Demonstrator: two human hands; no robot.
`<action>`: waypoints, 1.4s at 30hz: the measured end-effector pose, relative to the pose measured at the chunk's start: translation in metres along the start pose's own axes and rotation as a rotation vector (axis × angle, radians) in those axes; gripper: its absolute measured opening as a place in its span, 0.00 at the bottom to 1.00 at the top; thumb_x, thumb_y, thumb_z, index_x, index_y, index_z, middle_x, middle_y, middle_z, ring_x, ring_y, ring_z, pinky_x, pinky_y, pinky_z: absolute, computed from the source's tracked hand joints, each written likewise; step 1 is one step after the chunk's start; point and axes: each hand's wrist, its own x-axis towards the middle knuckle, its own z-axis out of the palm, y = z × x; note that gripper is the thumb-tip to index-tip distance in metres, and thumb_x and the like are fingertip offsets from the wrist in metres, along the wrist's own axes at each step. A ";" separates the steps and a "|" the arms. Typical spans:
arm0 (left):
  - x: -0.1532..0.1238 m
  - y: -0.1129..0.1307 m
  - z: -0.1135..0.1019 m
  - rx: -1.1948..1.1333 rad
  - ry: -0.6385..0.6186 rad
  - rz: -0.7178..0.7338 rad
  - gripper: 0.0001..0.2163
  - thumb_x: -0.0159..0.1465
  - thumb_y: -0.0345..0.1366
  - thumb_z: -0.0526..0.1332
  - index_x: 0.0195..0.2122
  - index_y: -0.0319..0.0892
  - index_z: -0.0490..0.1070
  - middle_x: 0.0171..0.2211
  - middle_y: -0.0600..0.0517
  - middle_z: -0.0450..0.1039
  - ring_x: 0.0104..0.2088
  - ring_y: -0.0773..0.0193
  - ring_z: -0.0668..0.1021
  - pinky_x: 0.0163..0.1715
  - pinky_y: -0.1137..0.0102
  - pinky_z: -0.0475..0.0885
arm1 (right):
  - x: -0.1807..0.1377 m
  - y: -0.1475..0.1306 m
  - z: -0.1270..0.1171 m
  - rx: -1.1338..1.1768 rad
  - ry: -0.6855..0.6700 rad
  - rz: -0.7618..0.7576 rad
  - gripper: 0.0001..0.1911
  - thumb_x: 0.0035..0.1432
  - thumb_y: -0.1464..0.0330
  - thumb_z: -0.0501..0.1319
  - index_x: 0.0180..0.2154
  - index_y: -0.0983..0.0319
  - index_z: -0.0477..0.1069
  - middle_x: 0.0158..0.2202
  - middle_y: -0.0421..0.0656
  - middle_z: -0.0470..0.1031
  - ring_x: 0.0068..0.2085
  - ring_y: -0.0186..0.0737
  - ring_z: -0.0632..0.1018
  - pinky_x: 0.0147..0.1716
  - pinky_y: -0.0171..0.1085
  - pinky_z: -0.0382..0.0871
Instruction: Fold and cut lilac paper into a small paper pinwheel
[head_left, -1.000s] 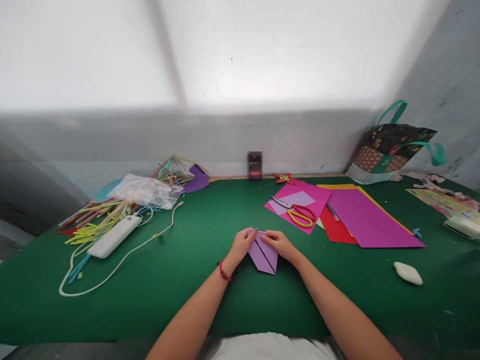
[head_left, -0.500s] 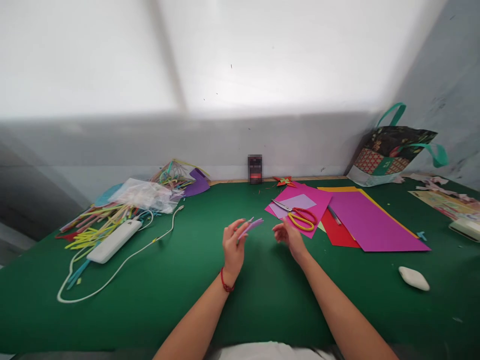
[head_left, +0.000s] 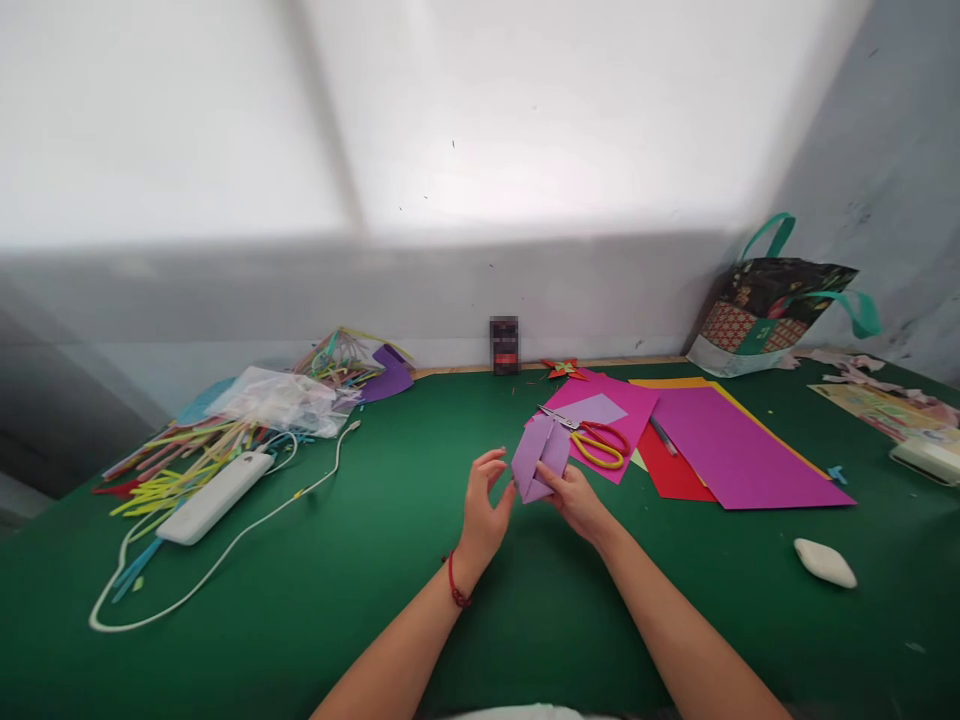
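Holding a folded lilac paper (head_left: 540,455) up off the green counter (head_left: 375,560), tilted, with the narrow lower corner toward the body. Pinched near its lower right edge by the fingers (head_left: 561,487) of the right hand (head_left: 577,503), closed firmly on the sheet. Left hand (head_left: 484,505) just beside the paper's left edge, fingers apart and loosely curled, gripping nothing; cannot tell whether the thumb brushes the paper. Red cord bracelet (head_left: 455,590) on that wrist.

Probably very light and thin: stiffer along the creases where layers stack, floppy at any loose flap. Easily crumpled or torn, hardly slippery. Best taken with a gentle pinch on a folded edge or layered corner, not mid-panel.

Just behind the paper, yellow-and-red scissors (head_left: 600,440) lying on a pink sheet (head_left: 630,400). Further right, a red sheet (head_left: 671,468) under a large purple sheet (head_left: 735,450). Nearer the body on that side, a white oblong lump (head_left: 825,562). Well apart in the far right corner, a patterned tote bag (head_left: 772,305).

Off to the left, a white power bank (head_left: 214,495) with its cable (head_left: 225,560), beside a heap of coloured straws (head_left: 172,465) and a clear plastic bag (head_left: 274,400).
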 end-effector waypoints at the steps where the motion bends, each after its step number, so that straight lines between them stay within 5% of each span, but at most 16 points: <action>1: 0.001 -0.001 0.000 -0.009 0.042 -0.071 0.11 0.61 0.38 0.56 0.43 0.41 0.65 0.47 0.43 0.67 0.49 0.59 0.72 0.44 0.64 0.71 | 0.001 0.001 0.000 -0.007 -0.001 -0.002 0.24 0.42 0.55 0.68 0.37 0.65 0.74 0.34 0.47 0.78 0.36 0.46 0.78 0.32 0.39 0.71; 7: 0.005 -0.014 0.005 -0.164 -0.248 -0.515 0.17 0.58 0.49 0.55 0.36 0.38 0.66 0.21 0.54 0.68 0.18 0.68 0.72 0.18 0.73 0.66 | 0.005 0.008 0.002 -0.113 0.011 -0.100 0.25 0.40 0.54 0.68 0.37 0.64 0.73 0.32 0.46 0.77 0.35 0.45 0.77 0.32 0.40 0.70; 12: 0.004 -0.014 0.010 -0.391 -0.324 -0.683 0.25 0.49 0.54 0.61 0.39 0.38 0.65 0.22 0.54 0.71 0.18 0.66 0.75 0.16 0.75 0.65 | 0.006 0.009 0.002 -0.230 0.060 -0.165 0.21 0.37 0.56 0.70 0.31 0.63 0.72 0.28 0.42 0.75 0.31 0.41 0.74 0.31 0.38 0.68; 18: 0.004 -0.009 0.010 -0.349 -0.298 -0.732 0.22 0.47 0.55 0.62 0.25 0.38 0.66 0.18 0.52 0.70 0.16 0.65 0.75 0.17 0.74 0.66 | 0.009 0.012 0.001 -0.332 0.118 -0.179 0.22 0.36 0.56 0.69 0.30 0.64 0.70 0.25 0.40 0.72 0.26 0.36 0.71 0.25 0.35 0.66; 25: 0.008 -0.008 0.004 -0.392 -0.210 -0.716 0.23 0.46 0.58 0.62 0.23 0.39 0.65 0.15 0.53 0.69 0.15 0.66 0.73 0.17 0.73 0.66 | 0.010 0.020 0.006 -0.418 -0.032 -0.106 0.25 0.42 0.46 0.62 0.26 0.62 0.63 0.13 0.33 0.62 0.13 0.28 0.60 0.11 0.30 0.51; 35: 0.006 -0.018 0.008 -0.554 -0.459 -0.751 0.30 0.48 0.65 0.54 0.21 0.36 0.67 0.14 0.47 0.70 0.11 0.67 0.69 0.11 0.73 0.64 | 0.010 0.018 0.004 -0.376 -0.080 -0.109 0.26 0.41 0.45 0.62 0.23 0.61 0.62 0.09 0.32 0.59 0.10 0.28 0.59 0.10 0.31 0.46; 42: 0.009 -0.018 0.005 -0.493 -0.402 -0.718 0.29 0.50 0.64 0.52 0.18 0.37 0.66 0.10 0.49 0.66 0.09 0.69 0.66 0.09 0.75 0.59 | 0.012 0.021 0.006 -0.373 -0.103 -0.063 0.27 0.44 0.42 0.57 0.27 0.61 0.62 0.10 0.32 0.62 0.10 0.28 0.60 0.11 0.30 0.49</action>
